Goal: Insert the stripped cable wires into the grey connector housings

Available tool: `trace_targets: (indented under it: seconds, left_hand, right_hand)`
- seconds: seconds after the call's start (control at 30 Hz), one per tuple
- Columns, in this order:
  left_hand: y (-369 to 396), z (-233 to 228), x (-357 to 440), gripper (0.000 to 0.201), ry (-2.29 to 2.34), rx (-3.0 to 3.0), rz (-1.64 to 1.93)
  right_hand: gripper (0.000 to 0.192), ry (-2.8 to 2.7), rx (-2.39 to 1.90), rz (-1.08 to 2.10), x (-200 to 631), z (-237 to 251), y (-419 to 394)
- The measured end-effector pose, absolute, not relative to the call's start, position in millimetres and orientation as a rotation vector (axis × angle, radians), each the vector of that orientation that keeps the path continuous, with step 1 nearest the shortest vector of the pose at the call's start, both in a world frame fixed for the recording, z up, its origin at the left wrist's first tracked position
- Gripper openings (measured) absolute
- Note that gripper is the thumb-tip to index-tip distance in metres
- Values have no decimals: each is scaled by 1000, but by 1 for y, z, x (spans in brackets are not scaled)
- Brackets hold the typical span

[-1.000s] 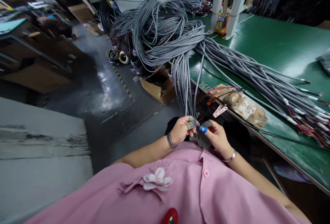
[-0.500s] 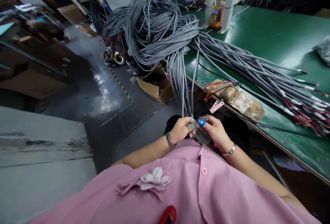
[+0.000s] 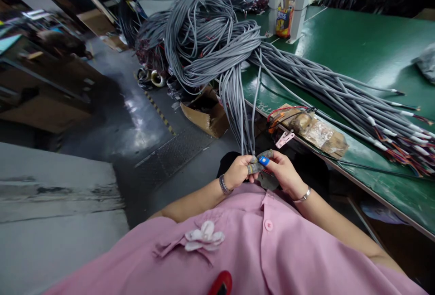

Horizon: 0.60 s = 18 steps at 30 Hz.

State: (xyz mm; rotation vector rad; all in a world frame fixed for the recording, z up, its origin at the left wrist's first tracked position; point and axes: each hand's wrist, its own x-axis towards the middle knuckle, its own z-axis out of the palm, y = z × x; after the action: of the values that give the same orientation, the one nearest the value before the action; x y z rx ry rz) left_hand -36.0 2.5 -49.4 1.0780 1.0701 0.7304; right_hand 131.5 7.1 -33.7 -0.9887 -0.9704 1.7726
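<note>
Head view: cable bundle [image 3: 238, 59], cardboard box [image 3: 207, 113] beyond both hands [image 3: 260, 170].

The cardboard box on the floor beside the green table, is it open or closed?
Open. The cardboard box has its flaps spread apart and its dark inside shows from above. What lies in it cannot be told. Grey cables hang beside it.

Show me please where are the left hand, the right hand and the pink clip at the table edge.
left hand [image 3: 238, 171]: head view, on the back of the hand.
right hand [image 3: 284, 173]: head view, on the back of the hand.
pink clip [image 3: 284, 139]: head view, on its middle.
</note>
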Motion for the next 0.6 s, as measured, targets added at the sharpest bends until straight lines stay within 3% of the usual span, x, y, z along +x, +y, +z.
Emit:
trace_targets:
  seconds: [0.6]
  left_hand:
    - [0, -49, -35, 34, 1112, 1078, 835]
  right_hand:
    - [31, -919, -1056, 1720, 128, -39, 4]
